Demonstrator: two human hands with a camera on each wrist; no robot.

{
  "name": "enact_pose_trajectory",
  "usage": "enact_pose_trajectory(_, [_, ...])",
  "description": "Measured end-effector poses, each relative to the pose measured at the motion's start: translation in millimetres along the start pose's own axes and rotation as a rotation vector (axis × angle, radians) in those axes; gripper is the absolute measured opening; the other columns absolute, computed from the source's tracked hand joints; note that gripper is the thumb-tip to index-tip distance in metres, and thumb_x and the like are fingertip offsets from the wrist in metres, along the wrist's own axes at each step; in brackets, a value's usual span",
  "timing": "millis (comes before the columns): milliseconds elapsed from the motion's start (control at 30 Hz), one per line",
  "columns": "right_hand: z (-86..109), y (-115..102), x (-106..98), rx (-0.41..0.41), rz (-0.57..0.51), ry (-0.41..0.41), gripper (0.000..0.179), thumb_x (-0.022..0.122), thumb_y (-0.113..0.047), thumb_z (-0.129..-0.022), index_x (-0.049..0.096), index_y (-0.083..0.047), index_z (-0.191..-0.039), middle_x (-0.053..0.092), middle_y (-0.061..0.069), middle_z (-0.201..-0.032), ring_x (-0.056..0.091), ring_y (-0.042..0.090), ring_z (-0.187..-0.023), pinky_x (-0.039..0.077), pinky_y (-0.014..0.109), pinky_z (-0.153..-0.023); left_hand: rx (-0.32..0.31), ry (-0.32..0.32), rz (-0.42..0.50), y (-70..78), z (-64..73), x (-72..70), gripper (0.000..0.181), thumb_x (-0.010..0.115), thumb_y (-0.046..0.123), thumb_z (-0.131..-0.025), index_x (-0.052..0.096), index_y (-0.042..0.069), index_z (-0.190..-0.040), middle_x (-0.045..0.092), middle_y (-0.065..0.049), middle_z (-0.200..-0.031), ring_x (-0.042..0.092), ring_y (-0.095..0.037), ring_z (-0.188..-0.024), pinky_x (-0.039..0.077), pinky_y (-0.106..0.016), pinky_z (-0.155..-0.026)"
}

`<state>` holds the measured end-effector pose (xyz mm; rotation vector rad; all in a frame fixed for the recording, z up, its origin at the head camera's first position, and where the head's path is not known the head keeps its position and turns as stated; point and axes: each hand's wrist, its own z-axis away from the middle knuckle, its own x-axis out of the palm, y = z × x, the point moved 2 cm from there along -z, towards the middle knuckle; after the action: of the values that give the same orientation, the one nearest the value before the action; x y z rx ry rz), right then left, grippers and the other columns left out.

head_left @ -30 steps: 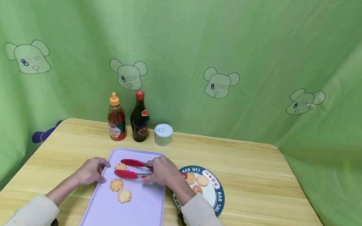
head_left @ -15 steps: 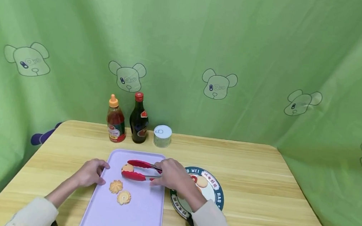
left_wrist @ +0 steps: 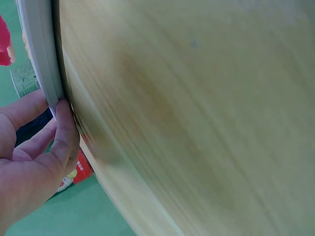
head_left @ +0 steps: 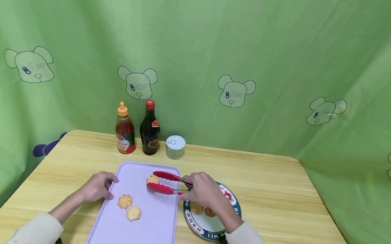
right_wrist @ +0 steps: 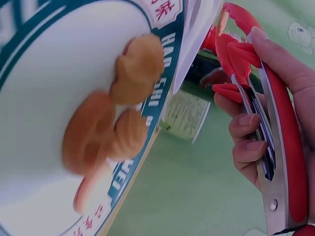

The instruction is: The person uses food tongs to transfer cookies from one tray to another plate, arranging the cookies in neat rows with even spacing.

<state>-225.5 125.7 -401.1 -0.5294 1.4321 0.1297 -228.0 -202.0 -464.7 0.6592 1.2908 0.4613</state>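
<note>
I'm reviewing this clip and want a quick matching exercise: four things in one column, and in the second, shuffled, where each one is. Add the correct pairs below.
Things
1. Tongs
2. Can
3. Plate
4. Left hand

Places
A. Behind the tray, to the right of the dark bottle
B. At the tray's left edge
C. In the right hand
D. On the table, right of the tray, with cookies on it

Pairs: 1-C, 2-A, 3-D, 4-B

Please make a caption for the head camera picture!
Right hand holds red tongs around a cookie; left hand grips the lilac tray.
</note>
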Motion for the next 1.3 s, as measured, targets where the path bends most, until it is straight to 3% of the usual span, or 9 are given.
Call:
enact_pose_trajectory(333, [26.8, 29, -15, 0.020, 0.017, 0.039, 0.065, 0.080, -0.045, -0.068, 0.065, -0.011, -0.121, 0.071, 0.007, -0.105, 0.058, 0.015, -0.082, 0.054, 0.032, -0.074, -0.008, 0.003, 0.013, -1.1, -0.6, 0.6, 0.050, 0.077, -0.006, -0.062, 0.061, -0.007, -0.109, 0.059, -0.012, -0.086, 0.054, -0.019, -0.074, 0.051, -0.030, -0.065])
enact_pose_trajectory(467, [39.1, 40, -22, 0.022, 0.033, 0.066, 0.064, 0.081, -0.044, -0.067, 0.066, -0.010, -0.120, 0.071, 0.008, -0.106, 0.066, 0.022, -0.092, 0.055, 0.037, -0.081, -0.012, 0.007, 0.010, -1.6, -0.9, 0.5, 0.050, 0.078, -0.006, -0.062, 0.061, -0.006, -0.109, 0.058, -0.012, -0.087, 0.054, -0.019, -0.075, 0.051, -0.029, -0.065])
enact_pose_trajectory(633, [53.9, 54, -29, 0.061, 0.006, 0.091, 0.067, 0.081, -0.045, -0.066, 0.065, -0.008, -0.120, 0.069, 0.011, -0.114, 0.064, 0.030, -0.106, 0.053, 0.044, -0.090, 0.000, 0.007, 0.008, -1.2, -0.9, -0.4, 0.050, 0.078, -0.006, -0.062, 0.061, -0.007, -0.108, 0.058, -0.012, -0.087, 0.054, -0.019, -0.076, 0.051, -0.030, -0.066])
enact_pose_trajectory(1133, [95.8, 97, -47, 0.077, 0.008, 0.136, 0.070, 0.079, -0.053, -0.064, 0.068, -0.005, -0.114, 0.071, 0.010, -0.108, 0.066, 0.028, -0.100, 0.054, 0.045, -0.085, -0.006, -0.002, 0.009, -1.2, -0.8, -1.4, 0.051, 0.078, -0.006, -0.061, 0.061, -0.007, -0.109, 0.059, -0.012, -0.088, 0.055, -0.019, -0.076, 0.051, -0.030, -0.065])
enact_pose_trajectory(1300, [111.6, 110, -49, 0.099, 0.017, 0.137, 0.067, 0.082, -0.047, -0.063, 0.069, -0.004, -0.113, 0.072, 0.011, -0.105, 0.067, 0.027, -0.096, 0.055, 0.046, -0.082, 0.005, -0.005, 0.012, -0.1, -0.4, -1.5, 0.051, 0.078, -0.006, -0.061, 0.061, -0.007, -0.109, 0.059, -0.012, -0.085, 0.054, -0.018, -0.074, 0.050, -0.029, -0.064])
